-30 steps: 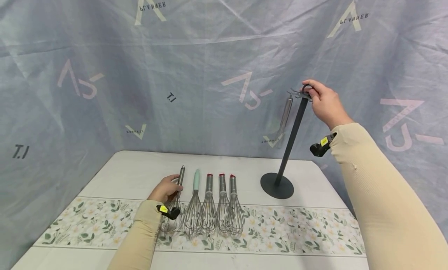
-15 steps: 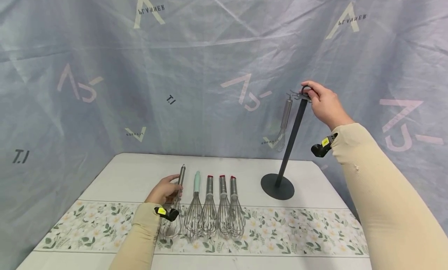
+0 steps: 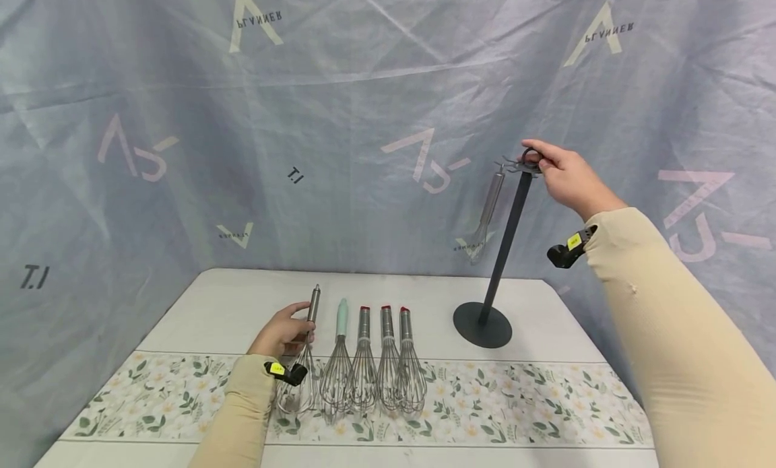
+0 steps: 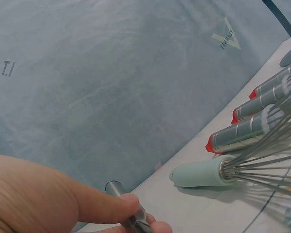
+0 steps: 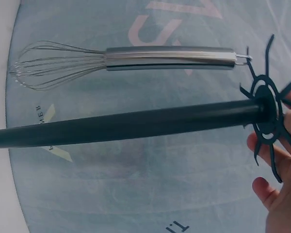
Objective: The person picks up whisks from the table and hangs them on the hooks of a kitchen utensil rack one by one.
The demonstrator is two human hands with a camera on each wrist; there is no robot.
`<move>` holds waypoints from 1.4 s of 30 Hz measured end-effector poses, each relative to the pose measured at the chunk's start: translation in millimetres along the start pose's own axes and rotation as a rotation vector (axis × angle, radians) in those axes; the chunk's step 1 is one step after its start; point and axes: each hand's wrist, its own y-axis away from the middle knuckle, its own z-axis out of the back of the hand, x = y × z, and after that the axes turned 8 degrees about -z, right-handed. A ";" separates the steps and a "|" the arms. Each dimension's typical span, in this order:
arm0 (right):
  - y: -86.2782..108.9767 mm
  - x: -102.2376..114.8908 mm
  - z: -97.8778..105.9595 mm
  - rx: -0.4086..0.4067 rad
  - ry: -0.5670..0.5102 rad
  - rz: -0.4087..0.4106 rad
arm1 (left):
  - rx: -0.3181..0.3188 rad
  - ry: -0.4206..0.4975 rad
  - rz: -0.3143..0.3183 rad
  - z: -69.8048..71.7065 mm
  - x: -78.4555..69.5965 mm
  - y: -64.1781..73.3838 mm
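My left hand point(image 3: 282, 330) pinches the steel handle of a whisk point(image 3: 314, 305) at the left end of a row, its wires partly behind the wrist. In the left wrist view the thumb presses on that handle. My right hand point(image 3: 568, 177) holds the ring at the top of a dark metal stand point(image 3: 509, 242), whose hooks point(image 5: 268, 109) spread out in the right wrist view. From one hook hangs a steel whisk point(image 5: 169, 58) by its end loop, left of the pole. The stand's pole leans right over its round base point(image 3: 483, 325).
Right of the left hand lie a whisk with a mint handle point(image 3: 342, 318) and several steel-handled whisks point(image 3: 364, 323) with red ends. They rest on a white table point(image 3: 230, 299) with a floral band point(image 3: 515, 400). A grey-blue curtain point(image 3: 339, 104) stands behind.
The hanging whisk has swung, its wire end now further left. My right wrist and forearm have shifted slightly right while the hand stays on the ring. The left hand has barely moved.
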 end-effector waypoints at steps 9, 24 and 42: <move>2.1 1.1 14.7 0.117 0.011 -0.018 | -0.002 0.001 -0.006 1.8 2.2 0.9; 0.1 7.2 22.2 0.185 0.037 -0.020 | -0.025 -0.094 -0.104 -0.2 -12.2 7.4; -0.7 5.4 26.5 0.182 0.052 -0.023 | 0.000 -0.172 -0.239 -12.2 -77.8 -1.6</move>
